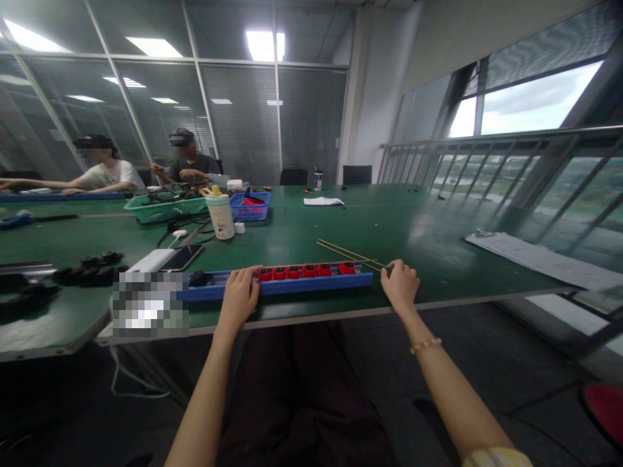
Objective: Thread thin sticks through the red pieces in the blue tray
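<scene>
A long blue channel (316,285) lies along the table's near edge. Several red blocks with dark tops (292,272) sit in a row inside it, and a black part (199,279) rests toward its left end. My left hand (241,290) grips the channel left of the middle, fingers over its top beside the leftmost red block. Just past the channel's right end, my right hand (402,283) pinches the near end of a thin brass-coloured rod (350,255). Another such rod slants close by, and one runs along the channel's far side.
Behind the channel stand a cream bottle (221,217), a green basket (165,209) and a blue basket (250,205). A phone (182,257) and a white box-shaped device (152,261) lie left. A clipboard (530,256) lies right. Two people sit at the far left.
</scene>
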